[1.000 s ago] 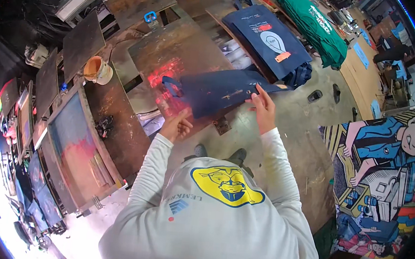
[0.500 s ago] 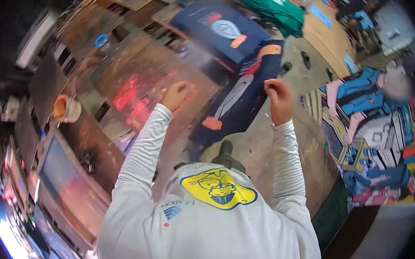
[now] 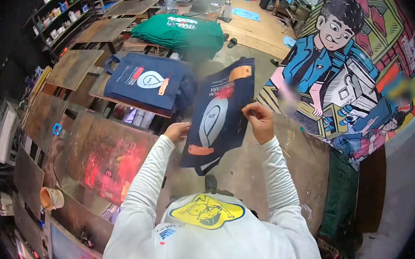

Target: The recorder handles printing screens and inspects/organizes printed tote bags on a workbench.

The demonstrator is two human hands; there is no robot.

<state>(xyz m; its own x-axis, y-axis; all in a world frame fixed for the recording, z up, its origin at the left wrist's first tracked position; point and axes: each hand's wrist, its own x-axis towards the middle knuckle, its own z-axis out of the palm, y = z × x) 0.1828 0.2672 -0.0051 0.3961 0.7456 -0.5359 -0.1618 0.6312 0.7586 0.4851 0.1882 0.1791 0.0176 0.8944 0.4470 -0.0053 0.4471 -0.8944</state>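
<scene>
A navy fabric bag (image 3: 218, 115) is held up in the air between both hands, clear of the printing boards and above the concrete floor (image 3: 248, 167). A pale oval print is seen at its middle, red lettering above it, an orange patch near the top edge and another orange patch near the lower edge; a light strap is seen hanging at the bottom corner. The long axis runs from the far top edge, beside the green stack, down to the near bottom edge by the person's chest, tilted slightly left at the bottom. The printed face is turned up toward the camera. The left hand (image 3: 177, 131) is closed on the bag's left edge, fingers together on the cloth. The right hand (image 3: 258, 121) is pinched on the right edge, fingers clamped on the fabric. A second navy bag (image 3: 145, 82) with the same print is laid flat on a board to the left, well apart. A green pile of shirts (image 3: 184, 33) is stacked beyond it.
</scene>
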